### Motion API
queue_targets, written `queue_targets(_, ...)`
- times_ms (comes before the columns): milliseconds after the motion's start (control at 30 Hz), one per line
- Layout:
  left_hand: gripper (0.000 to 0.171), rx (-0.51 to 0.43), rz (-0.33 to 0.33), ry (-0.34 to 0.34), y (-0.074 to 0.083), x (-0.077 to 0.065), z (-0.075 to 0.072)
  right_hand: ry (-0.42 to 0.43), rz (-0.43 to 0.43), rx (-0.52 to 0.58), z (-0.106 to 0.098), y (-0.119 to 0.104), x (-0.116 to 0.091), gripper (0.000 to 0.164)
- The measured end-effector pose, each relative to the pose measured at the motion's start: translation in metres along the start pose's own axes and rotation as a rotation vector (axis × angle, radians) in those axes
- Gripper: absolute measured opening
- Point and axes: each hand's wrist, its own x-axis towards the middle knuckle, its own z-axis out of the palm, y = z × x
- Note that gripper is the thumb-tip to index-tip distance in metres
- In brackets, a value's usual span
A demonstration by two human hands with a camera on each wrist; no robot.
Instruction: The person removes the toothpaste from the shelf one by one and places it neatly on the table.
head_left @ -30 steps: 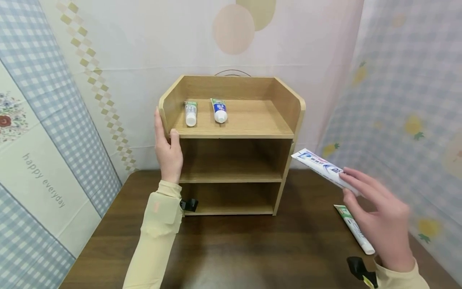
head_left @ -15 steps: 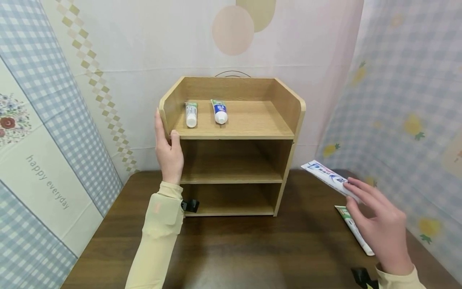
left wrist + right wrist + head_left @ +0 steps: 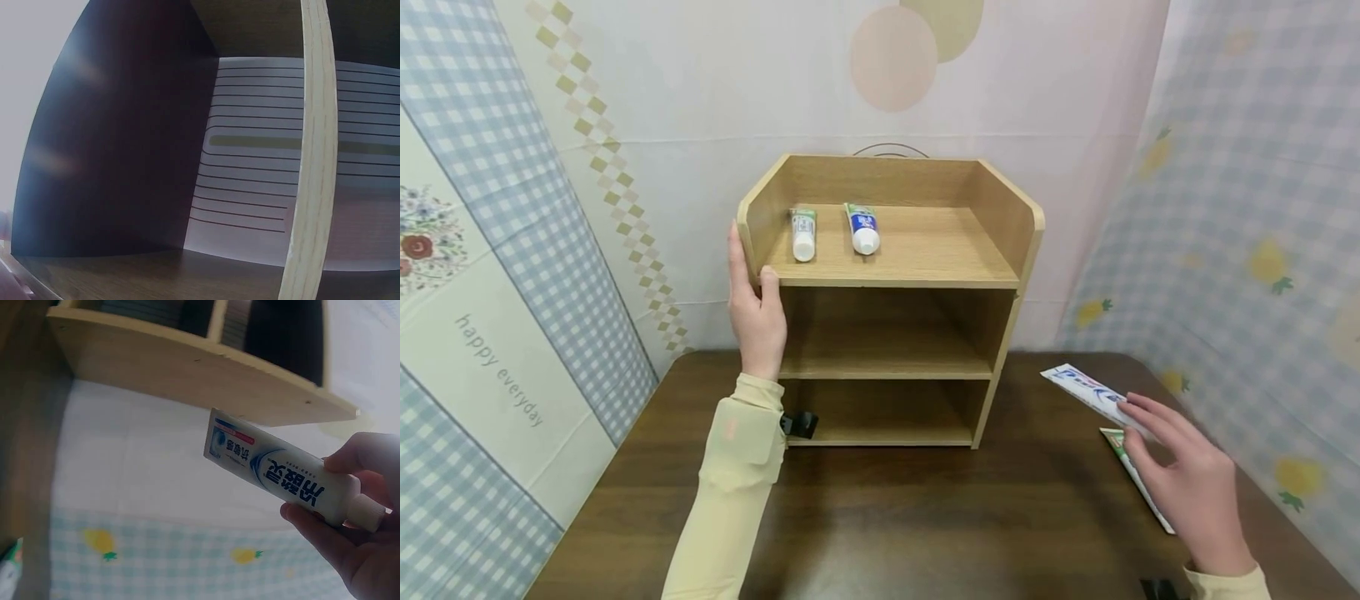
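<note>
My right hand (image 3: 1187, 483) pinches a white toothpaste tube (image 3: 1084, 390) near its capped end, its flat end pointing toward the shelf. Blue lettering and the white cap show on that toothpaste tube (image 3: 269, 465) in the right wrist view. Below it on the table lies a green-and-white tube (image 3: 1120, 448), partly hidden by the hand. On the left, my left hand (image 3: 760, 329) holds the side of the wooden shelf (image 3: 925, 273), thumb at the front edge and fingers along the outside. A white-and-green tube (image 3: 803, 237) and a blue-and-white tube (image 3: 862, 231) lie on the shelf's top board.
Two lower compartments of the shelf open toward me, divided by a middle board (image 3: 887, 369). The shelf stands on a dark brown table (image 3: 880, 517). Patterned cloth (image 3: 1210, 250) hangs close behind and along both sides.
My right hand has come down with the toothpaste tube, which has also shifted right, away from the shelf and toward the tube on the table. The left hand keeps its place on the shelf.
</note>
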Motion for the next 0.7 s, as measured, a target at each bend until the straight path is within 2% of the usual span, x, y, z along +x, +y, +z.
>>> queue_targets(367, 0.058, 0.001, -0.009, 0.000, 0.000, 0.000, 0.001, -0.026, 0.018, -0.024, 0.014, 0.028, -0.023, 0.034)
queue_targets(700, 0.057, 0.008, -0.009, -0.008, 0.000, 0.000, 0.000, -0.087, 0.073, -0.102, 0.022, 0.040, -0.041, 0.030)
